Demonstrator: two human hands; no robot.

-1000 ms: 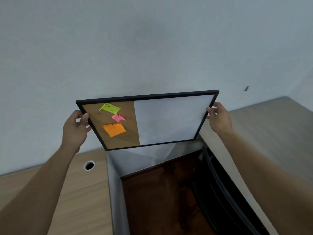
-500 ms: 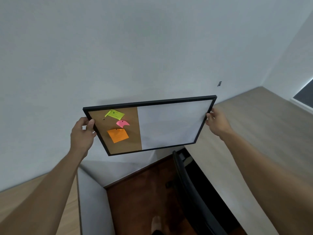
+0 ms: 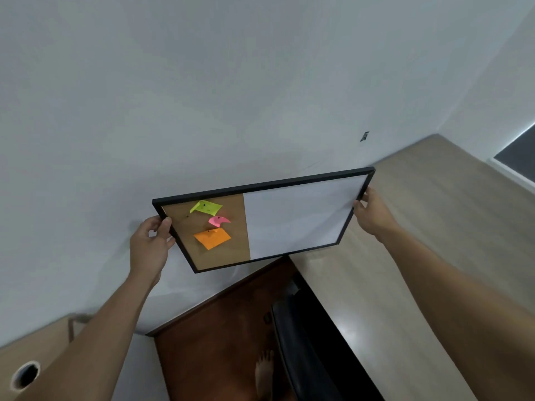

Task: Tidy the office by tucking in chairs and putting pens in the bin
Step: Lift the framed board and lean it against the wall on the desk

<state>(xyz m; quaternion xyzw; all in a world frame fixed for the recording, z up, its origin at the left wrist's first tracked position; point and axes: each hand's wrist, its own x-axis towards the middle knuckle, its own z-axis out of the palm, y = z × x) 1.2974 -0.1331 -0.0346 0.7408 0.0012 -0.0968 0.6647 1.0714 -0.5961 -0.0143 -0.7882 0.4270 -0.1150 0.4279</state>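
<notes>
Fingers [image 3: 166,224] of both hands clamp the board's [image 3: 289,221] short ends, long axis left-right.

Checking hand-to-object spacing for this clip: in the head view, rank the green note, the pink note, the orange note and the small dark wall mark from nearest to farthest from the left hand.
From the left hand:
1. Green note, upper cork area, and orange note, lower: too close to call.
2. Pink note, between them, slightly rightward.
3. Dark wall mark, far upper right on the wall.

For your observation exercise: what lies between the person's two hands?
A black-framed board, gripped by the left hand and right hand, seen in the head view.
</notes>
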